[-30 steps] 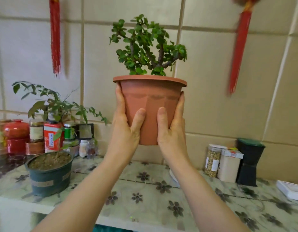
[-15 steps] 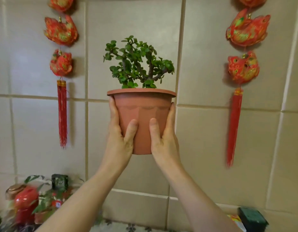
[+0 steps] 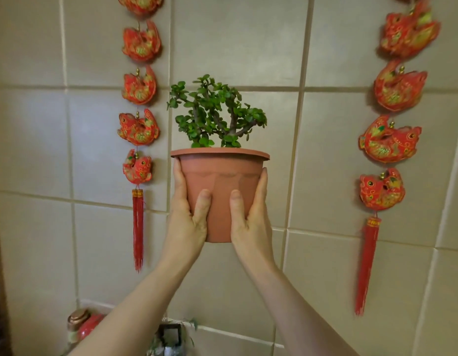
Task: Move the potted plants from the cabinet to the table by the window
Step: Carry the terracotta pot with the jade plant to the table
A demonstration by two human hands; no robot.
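A terracotta plastic pot [image 3: 220, 181] with a small green jade plant [image 3: 215, 111] is held up in the air in front of the tiled wall. My left hand [image 3: 188, 214] grips the pot's left side, thumb on the front. My right hand [image 3: 251, 217] grips its right side the same way. The pot is upright and touches nothing else. The cabinet top is out of view below.
Two strings of red fish ornaments with tassels hang on the wall, one left [image 3: 139, 129] and one right [image 3: 387, 145] of the pot. At the bottom edge show a red jar [image 3: 88, 326], a copper lid and a few leaves of another plant [image 3: 189, 323].
Both hands have lifted the pot well above the cabinet, and my view has tilted up. The cabinet top and the second potted plant have dropped out of view.
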